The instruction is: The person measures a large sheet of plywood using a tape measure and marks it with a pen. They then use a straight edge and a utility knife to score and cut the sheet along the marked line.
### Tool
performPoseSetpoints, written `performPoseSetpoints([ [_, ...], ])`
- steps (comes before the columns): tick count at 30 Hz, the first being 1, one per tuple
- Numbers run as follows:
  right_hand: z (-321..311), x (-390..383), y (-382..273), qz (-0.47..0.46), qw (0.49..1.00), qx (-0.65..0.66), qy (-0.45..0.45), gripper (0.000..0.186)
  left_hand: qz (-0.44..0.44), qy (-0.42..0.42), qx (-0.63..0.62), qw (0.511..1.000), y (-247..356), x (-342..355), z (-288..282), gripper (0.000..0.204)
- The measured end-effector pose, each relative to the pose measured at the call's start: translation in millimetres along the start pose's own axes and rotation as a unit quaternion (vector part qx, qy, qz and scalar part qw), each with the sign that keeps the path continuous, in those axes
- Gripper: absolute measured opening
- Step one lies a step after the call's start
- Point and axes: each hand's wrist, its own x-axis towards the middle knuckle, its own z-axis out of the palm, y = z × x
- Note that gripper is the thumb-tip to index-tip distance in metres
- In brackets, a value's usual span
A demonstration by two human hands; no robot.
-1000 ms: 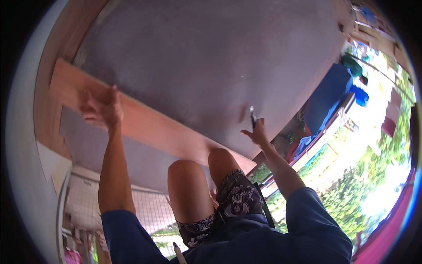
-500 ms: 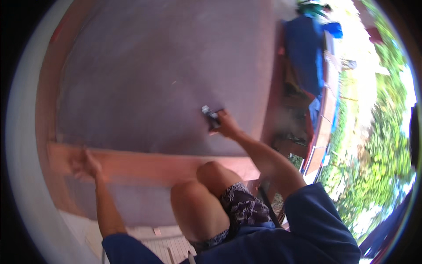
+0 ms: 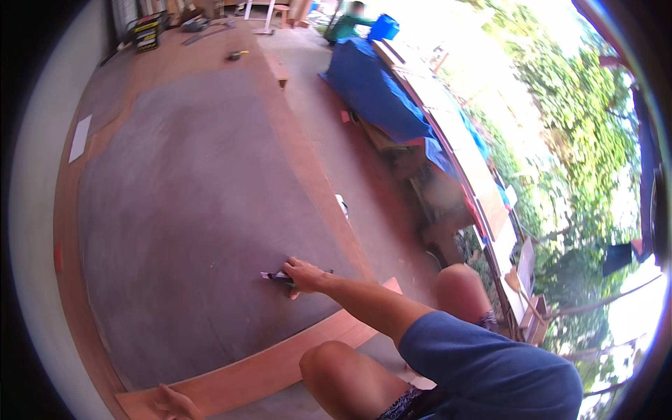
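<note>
My right hand is closed around a small dark hand tool with a pale, shiny end. It is held at the large grey panel; whether the tool touches the surface I cannot tell. The fingers cover most of the tool, so its exact kind does not show. At the bottom left, my left hand is open, fingers apart, over the end of a long reddish-brown wooden board. This board lies along the near side of the panel, in front of my knee.
A yellow-and-black box and a tape measure are at the far end. A white rectangular piece lies by the left edge. To the right, a blue tarp covers piled material. A person in green is far back.
The view has swung, bringing the far end of the workspace into sight. My right hand still grips the tool, and my left hand now appears lower, at the board's end.
</note>
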Motion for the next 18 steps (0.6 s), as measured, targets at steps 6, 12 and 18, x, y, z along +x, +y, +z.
performPoseSetpoints([
  [6, 7, -5, -2, 0.020, 0.998, 0.013, 0.057, 0.101, 0.086, 0.123, -0.075, 0.986, 0, -8, 10, 0.095],
  [12, 7, -5, -9, 0.060, 0.989, -0.100, 0.096, 0.115, 0.265, 0.092, -0.150, 0.948, -2, 19, 47, 0.101],
  [18, 24, -15, -18, 0.099, 0.970, -0.120, 0.187, 0.120, 0.294, 0.092, -0.204, 0.929, -10, 38, 44, 0.106],
])
